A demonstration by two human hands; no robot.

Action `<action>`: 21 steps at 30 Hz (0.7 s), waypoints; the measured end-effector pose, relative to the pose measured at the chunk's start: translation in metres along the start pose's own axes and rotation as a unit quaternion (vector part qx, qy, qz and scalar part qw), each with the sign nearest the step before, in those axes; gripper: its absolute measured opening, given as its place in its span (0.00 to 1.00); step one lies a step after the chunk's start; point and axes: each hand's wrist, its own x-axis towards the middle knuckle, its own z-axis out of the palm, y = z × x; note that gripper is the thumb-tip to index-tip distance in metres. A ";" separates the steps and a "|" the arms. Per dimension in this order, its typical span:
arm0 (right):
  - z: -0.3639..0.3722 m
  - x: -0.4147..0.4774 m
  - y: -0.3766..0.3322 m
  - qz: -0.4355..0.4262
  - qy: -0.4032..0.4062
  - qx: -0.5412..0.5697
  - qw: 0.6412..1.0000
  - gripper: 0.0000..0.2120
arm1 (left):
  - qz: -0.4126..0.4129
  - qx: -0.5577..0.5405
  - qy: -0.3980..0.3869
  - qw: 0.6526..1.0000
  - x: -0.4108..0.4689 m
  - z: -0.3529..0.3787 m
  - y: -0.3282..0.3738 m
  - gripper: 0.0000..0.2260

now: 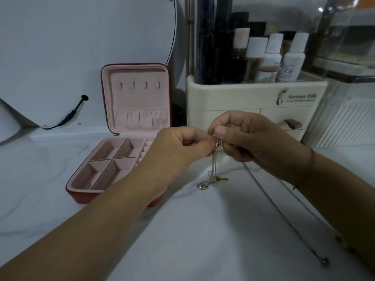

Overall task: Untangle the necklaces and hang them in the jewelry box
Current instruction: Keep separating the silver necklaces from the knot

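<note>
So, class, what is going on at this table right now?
A person's left hand and right hand pinch a tangle of thin gold chain necklaces above the white marbled tabletop, pendants dangling below. One long chain trails off along the tabletop at right. The red jewelry box with pink lining stands open at left, its four lid hooks bare.

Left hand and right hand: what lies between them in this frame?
In the head view, the tangled necklaces lie between the left hand and the right hand. Both hands pinch the knot, and the chains hang down towards the tabletop.
</note>
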 end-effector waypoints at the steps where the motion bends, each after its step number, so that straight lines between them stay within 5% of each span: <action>1: 0.000 0.000 0.000 0.000 -0.003 0.003 1.000 0.11 | 0.008 0.003 0.004 1.000 0.000 0.000 0.000 0.04; 21: 0.000 -0.002 -0.005 -0.001 0.017 -0.006 1.000 0.13 | 0.014 -0.004 0.017 1.000 0.000 0.002 0.000 0.05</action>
